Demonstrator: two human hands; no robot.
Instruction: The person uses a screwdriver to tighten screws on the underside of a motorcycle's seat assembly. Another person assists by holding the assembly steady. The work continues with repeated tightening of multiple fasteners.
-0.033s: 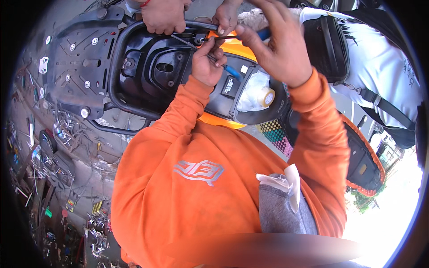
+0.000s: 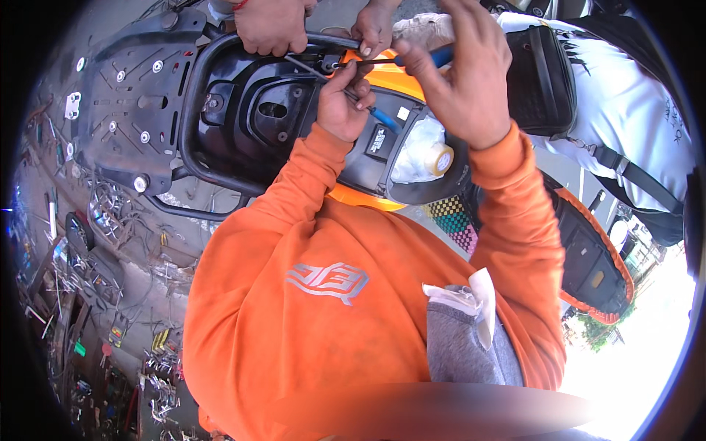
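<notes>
My left hand (image 2: 342,106) is closed round a blue-handled screwdriver (image 2: 384,120), its steel shaft pointing up-left past the rail. Its fingertips also meet the tip end of a second, dark-shafted screwdriver (image 2: 382,62) at a bolt hole by the black tubular rail (image 2: 185,110). The second screwdriver's blue handle lies behind my right hand (image 2: 471,81), whose fingers are stretched and apart; contact with the handle is hidden. Under my hands is a motorcycle's black and orange rear body (image 2: 401,79). Another person's hand (image 2: 271,28) and second hand (image 2: 371,28) rest at the rail's far side.
A black slotted rack plate (image 2: 151,84) extends left from the rail. A white bag with a tape roll (image 2: 439,159) sits in the body's recess. A detached seat (image 2: 599,257) lies at right, below a person with a black bag (image 2: 537,81). Scattered tools (image 2: 158,393) cover the lower left.
My right hand's fingers have swung upward and straightened, and its thumb has shifted slightly right. My left hand stays nearly in place with its screwdriver.
</notes>
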